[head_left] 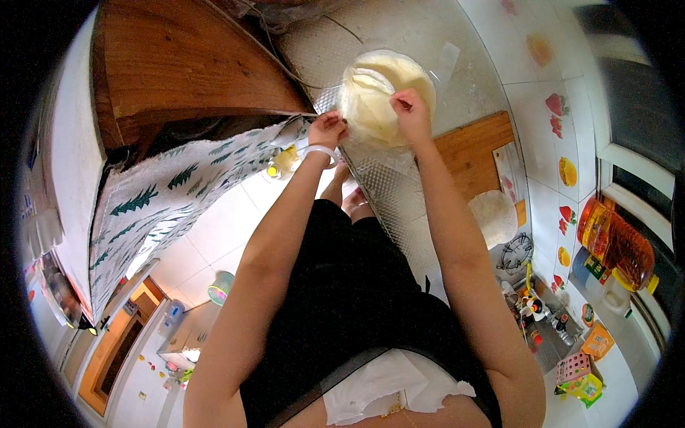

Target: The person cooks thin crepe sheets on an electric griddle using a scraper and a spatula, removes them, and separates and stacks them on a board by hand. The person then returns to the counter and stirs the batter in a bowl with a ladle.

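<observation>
A stack of thin, pale yellow round sheets, like flatbread or pancakes (pixel 382 125), lies on the patterned metallic counter (pixel 389 192). Clear plastic seems to surround its edge. One sheet is partly folded back on top. Over the right part of the stack, my right hand (pixel 412 114) has its fingers pinched together at the folded sheet's edge. My left hand (pixel 327 130), below a white bracelet (pixel 319 151), is closed at the stack's left rim. What its fingertips hold, plastic or sheet, is too small to make out.
A wooden board (pixel 471 153) lies right of the stack, with a pale round disc (pixel 494 217) nearer me. A wooden cabinet (pixel 200 64) with a tree-print curtain (pixel 171 185) stands left. A large oil bottle (pixel 614 242) rests on the windowsill. Bottles (pixel 285 164) stand below the counter.
</observation>
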A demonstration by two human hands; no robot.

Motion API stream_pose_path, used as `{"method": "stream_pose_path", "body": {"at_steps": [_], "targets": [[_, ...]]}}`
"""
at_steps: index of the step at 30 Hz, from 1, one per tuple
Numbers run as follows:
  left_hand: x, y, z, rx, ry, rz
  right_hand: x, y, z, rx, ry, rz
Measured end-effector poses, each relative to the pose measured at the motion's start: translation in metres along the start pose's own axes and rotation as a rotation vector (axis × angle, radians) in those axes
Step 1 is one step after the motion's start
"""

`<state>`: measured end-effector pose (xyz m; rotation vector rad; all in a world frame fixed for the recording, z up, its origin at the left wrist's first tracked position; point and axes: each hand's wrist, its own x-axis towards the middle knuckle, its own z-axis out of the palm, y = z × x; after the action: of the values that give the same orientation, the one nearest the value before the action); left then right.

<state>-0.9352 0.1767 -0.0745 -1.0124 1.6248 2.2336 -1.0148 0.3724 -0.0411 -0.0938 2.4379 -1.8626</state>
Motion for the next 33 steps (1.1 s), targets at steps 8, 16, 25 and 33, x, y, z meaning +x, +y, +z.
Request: {"method": "stream_pose_path", "body": {"at_steps": [8,16,25,33], "targets": [[0.000,-0.005,-0.003,-0.079,-0.019,0.004,0.002,0.007,-0.007,-0.217,-0.170,-0.132],[-0.002,0.008,0.008,-0.057,-0.089,0.013,-0.019,-0.013,0.023,-0.270,-0.327,-0.182],[-0.002,0.010,0.012,-0.002,-0.125,0.037,-0.021,-0.012,0.031,-0.192,-0.279,-0.056],[-0.005,0.008,0.013,-0.040,-0.045,0.099,-0.018,0.010,0.028,-0.071,-0.181,0.080]]}}
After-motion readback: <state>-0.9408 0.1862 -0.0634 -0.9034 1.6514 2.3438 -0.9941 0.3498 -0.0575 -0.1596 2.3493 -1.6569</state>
